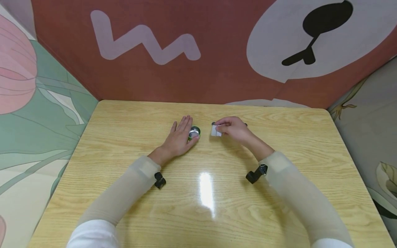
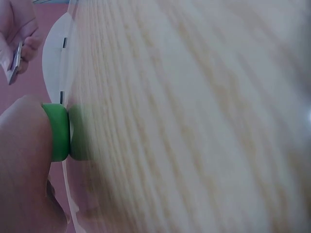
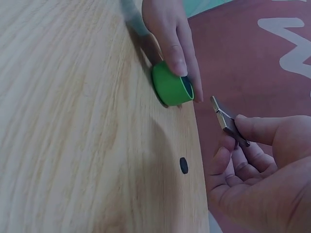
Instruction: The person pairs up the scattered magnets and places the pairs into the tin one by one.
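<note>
A short green round container (image 1: 194, 132) with a silvery interior stands on the table beside the left hand (image 1: 180, 139). That hand lies with its fingers straight, and its thumb touches the container's side. In the right wrist view the green container (image 3: 170, 87) shows its open rim under the left hand's thumb (image 3: 176, 53). To its right, the right hand (image 1: 234, 129) pinches a small flat pale piece (image 1: 216, 131) above the table. Seen from the right wrist, this silvery piece (image 3: 223, 119) has two sections and sits between thumb and fingers.
A small dark disc (image 1: 213, 123) lies on the table near the right fingertips, and another (image 1: 246, 124) lies behind that hand. The wooden table (image 1: 173, 213) meets a red patterned wall at its far edge.
</note>
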The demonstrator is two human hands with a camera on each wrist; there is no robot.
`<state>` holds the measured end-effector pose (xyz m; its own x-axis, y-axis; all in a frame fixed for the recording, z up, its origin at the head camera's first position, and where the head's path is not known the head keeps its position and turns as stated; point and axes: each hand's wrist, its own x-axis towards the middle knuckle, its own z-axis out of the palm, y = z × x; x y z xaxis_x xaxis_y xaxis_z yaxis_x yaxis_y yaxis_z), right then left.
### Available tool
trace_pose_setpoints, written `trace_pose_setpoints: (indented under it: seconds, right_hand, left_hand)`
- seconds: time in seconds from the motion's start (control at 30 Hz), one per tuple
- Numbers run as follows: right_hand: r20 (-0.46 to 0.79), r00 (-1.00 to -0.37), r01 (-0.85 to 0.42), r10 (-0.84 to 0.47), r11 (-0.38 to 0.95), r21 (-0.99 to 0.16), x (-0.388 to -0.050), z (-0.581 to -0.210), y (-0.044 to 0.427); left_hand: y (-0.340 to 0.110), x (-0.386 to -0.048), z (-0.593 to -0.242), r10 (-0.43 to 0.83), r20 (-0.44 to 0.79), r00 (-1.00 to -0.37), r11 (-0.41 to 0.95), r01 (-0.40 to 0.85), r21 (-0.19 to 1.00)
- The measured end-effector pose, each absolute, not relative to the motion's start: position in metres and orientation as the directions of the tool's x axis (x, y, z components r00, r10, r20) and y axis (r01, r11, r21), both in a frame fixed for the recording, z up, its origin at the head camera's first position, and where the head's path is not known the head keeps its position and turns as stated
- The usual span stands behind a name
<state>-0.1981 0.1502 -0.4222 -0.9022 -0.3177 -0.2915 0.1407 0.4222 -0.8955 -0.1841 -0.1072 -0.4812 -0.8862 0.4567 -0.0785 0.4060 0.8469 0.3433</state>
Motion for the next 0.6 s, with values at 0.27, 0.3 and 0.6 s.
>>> trace_pose_setpoints:
  seconds: [0.27, 0.3, 0.6]
  right_hand:
    - [-0.284, -0.905, 0.133, -0.318, 0.422, -0.897, -0.206, -0.415, 0.135]
    - [-0.281, -0.906, 0.13, -0.318, 0.421, -0.897, -0.208, -0.415, 0.133]
    - [-0.259, -0.904, 0.099, -0.34, 0.421, -0.901, -0.213, -0.418, 0.117]
  left_hand:
    - [-0.106, -0.185, -0.479, 0.447, -0.099, -0.889, 0.856, 0.393, 0.336]
    - [-0.106, -0.185, -0.479, 0.446, -0.102, -0.889, 0.857, 0.392, 0.334]
    - [-0.106, -0.185, -0.479, 0.45, -0.09, -0.889, 0.853, 0.398, 0.337]
